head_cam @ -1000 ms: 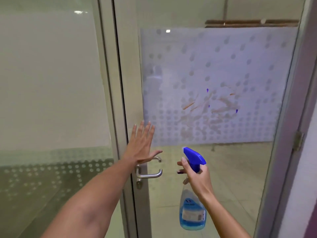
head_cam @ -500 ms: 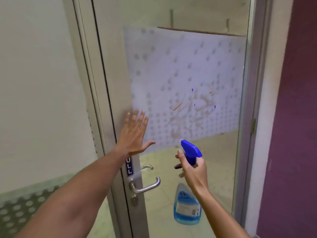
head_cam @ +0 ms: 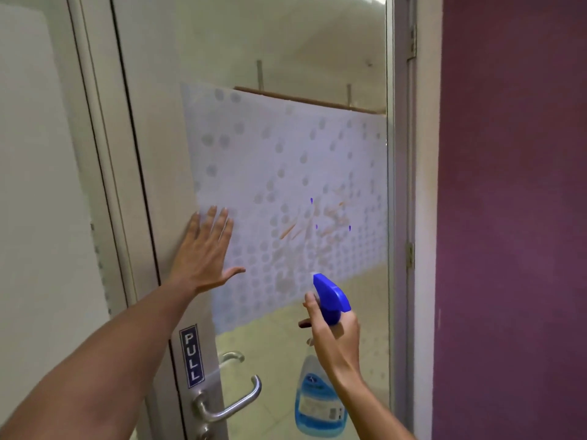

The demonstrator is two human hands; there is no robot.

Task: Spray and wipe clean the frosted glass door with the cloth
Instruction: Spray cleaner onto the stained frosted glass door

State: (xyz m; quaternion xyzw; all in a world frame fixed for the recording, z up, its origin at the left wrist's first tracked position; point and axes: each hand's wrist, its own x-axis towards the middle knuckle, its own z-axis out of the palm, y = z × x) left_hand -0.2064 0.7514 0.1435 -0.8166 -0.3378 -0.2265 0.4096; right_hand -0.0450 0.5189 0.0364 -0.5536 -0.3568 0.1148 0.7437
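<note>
The frosted glass door (head_cam: 286,173) fills the middle of the view, its dotted frosted band running across the pane at chest height, with orange-brown smears (head_cam: 317,227) and a few small blue flecks on the band's lower right part. The person's left hand (head_cam: 203,252) lies flat against the door where the pale frame meets the left edge of the frosted band, fingers spread wide and straight, thumb out to the right, holding nothing. The right hand (head_cam: 336,335) is wrapped around the neck of a spray bottle (head_cam: 319,404), fingers curled at the trigger, the blue nozzle head (head_cam: 332,293) pointing up and left toward the smeared glass, close to it. The clear bottle hangs below the hand and holds blue liquid. A blue sign reading PULL (head_cam: 191,355) sits on the frame below the left forearm, above a metal lever handle (head_cam: 232,404). A purple wall (head_cam: 514,217) stands at right, beyond the door's hinged edge.
</note>
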